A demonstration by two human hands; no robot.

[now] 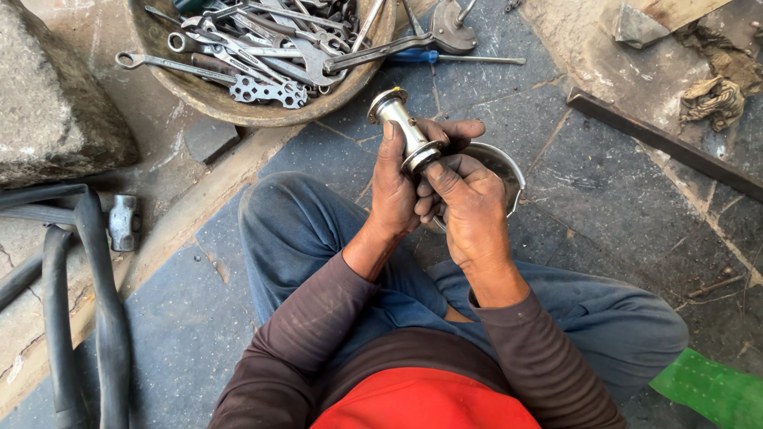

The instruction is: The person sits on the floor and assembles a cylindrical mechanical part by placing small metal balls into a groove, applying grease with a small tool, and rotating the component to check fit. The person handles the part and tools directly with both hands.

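Red cloth of the person's shirt (pixel 421 401) fills the lower edge, with brown sleeves and blue-trousered knees just beyond it. Above the knees both hands meet on a shiny metal hub (pixel 405 131) — a short spool-shaped tube with a flange at each end, held tilted, its far flange pointing toward the bowl of tools (pixel 238 107). The left hand (pixel 395 187) is wrapped around the hub's lower half, fingers closed on the barrel. The right hand (pixel 469 202) is curled at the near flange, thumb pressed against its rim, fingers bent underneath it.

Judging by this grip, the step in hand is work on the near end of the hub, perhaps seating or turning a small part there; the next move would call for a firm left-hand hold while the right thumb and fingers work that end.

Just behind the hub sits a small metal dish (pixel 501 171), partly hidden by the hands. Well to the right of the hub and nearer the camera lies a flat green sheet (pixel 711 389); no labels or signs are legible.
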